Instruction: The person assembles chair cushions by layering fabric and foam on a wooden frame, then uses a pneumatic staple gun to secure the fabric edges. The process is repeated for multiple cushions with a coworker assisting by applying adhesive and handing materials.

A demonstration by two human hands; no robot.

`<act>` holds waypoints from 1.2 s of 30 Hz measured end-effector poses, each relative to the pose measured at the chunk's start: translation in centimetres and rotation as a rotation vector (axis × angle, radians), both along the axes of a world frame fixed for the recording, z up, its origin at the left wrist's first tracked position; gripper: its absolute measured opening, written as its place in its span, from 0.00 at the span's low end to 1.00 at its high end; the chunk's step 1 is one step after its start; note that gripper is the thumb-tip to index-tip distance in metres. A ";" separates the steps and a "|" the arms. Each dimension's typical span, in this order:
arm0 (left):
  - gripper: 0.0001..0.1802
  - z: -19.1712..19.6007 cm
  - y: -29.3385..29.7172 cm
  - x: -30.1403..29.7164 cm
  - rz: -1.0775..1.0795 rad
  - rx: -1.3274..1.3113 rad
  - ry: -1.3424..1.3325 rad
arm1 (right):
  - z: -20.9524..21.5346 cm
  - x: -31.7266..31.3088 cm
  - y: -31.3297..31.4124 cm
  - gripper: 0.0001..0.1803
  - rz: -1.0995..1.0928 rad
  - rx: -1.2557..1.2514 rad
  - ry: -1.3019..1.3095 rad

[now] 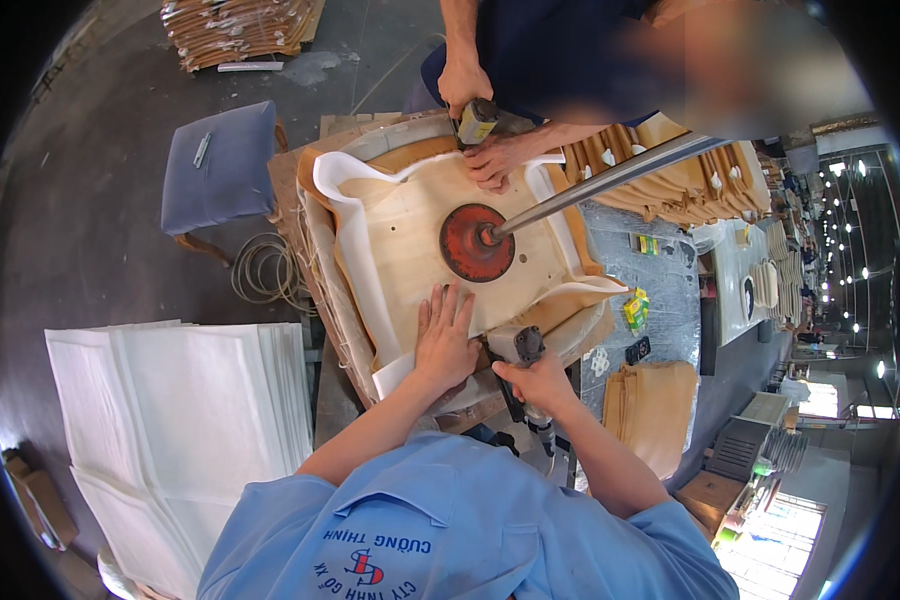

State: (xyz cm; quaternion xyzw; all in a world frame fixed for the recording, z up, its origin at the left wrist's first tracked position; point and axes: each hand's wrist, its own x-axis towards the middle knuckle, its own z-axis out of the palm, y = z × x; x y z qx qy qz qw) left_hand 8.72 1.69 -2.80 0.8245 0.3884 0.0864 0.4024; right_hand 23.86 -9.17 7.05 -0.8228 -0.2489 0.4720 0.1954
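Observation:
My left hand (447, 342) lies flat with fingers stretched out on the near part of a pale wooden seat board (400, 265). White padding (355, 235) and tan covering (327, 190) stand up around the board's edges. My right hand (540, 383) is wrapped round a grey air staple gun (516, 345), its head at the near edge of the seat. A red round press disc (460, 255) on a metal rod (600, 182) bears on the board's middle. Across from me, a co-worker's hand grips a yellow and black staple gun (477, 120); their other hand rests on the far edge.
A blue-padded stool (215, 165) stands at the left, beside coiled hose (268, 270). White foam sheets (180, 400) are stacked at the near left. On the right, a plastic-covered table (630, 245) bears tan covers (650, 405), a yellow-green packet (636, 311) and a dark phone-like object (638, 350).

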 end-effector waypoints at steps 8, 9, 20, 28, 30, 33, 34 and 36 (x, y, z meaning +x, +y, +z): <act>0.44 0.3 0.2 -0.2 -0.009 -0.046 -0.067 | -0.7 0.1 -1.2 0.13 -0.107 0.110 0.010; 0.43 0.3 0.3 -0.6 -0.015 -0.057 -0.080 | -0.6 0.0 -2.3 0.12 -0.167 0.158 0.052; 0.40 2.7 -5.6 -3.2 -0.567 0.115 0.089 | -2.1 -5.2 -18.1 0.24 -0.558 0.455 -0.037; 0.47 3.2 -8.7 -3.3 -0.560 0.262 0.197 | -6.4 -7.0 -25.9 0.39 -0.531 0.444 0.017; 0.48 3.5 -9.4 -4.3 -0.530 0.256 0.270 | -5.9 -6.7 -25.6 0.39 -0.490 0.466 0.057; 0.35 4.8 -9.9 -5.0 -0.430 0.083 0.163 | -5.0 -5.3 -25.9 0.38 -0.442 0.540 0.033; 0.32 5.6 -9.8 -5.3 -0.401 -0.041 0.117 | -5.0 -4.9 -26.2 0.38 -0.418 0.585 0.010; 0.26 6.6 -9.2 -7.1 -0.195 0.086 -0.129 | -4.5 -3.8 -26.6 0.37 -0.468 0.501 0.108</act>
